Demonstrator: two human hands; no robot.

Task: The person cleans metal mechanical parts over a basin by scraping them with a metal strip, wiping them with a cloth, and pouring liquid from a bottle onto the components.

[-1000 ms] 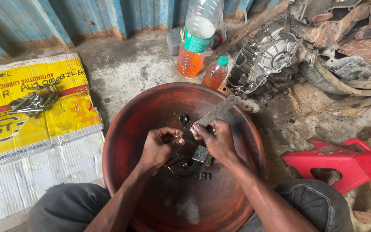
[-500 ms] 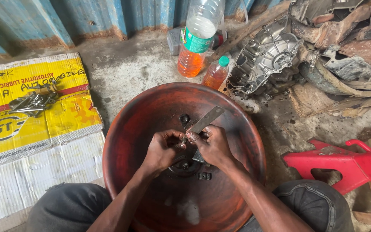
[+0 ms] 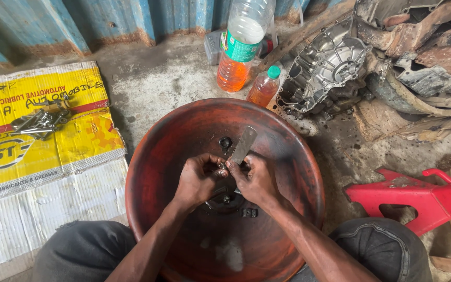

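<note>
My knees frame the big rust-red basin (image 3: pixel 298 172), its rounded wall smooth and oil-dark toward the bottom. Over its middle my left hand (image 3: pixel 197 180) is pinched shut on a small metal part (image 3: pixel 219 169), and my right hand (image 3: pixel 254 180) is clenched around a flat grey blade (image 3: pixel 242 145) that juts up and away, its end against that part. I judge the blade could skid off greasy metal into my left fingertips, or the part could drop among the dark bits lying in the basin's bottom. Farther off stand two ribbed plastic bottles of orange liquid (image 3: pixel 238 47), a cast aluminium engine casing (image 3: pixel 322 70), and loose bolts on yellow cardboard (image 3: pixel 40 122).
</note>
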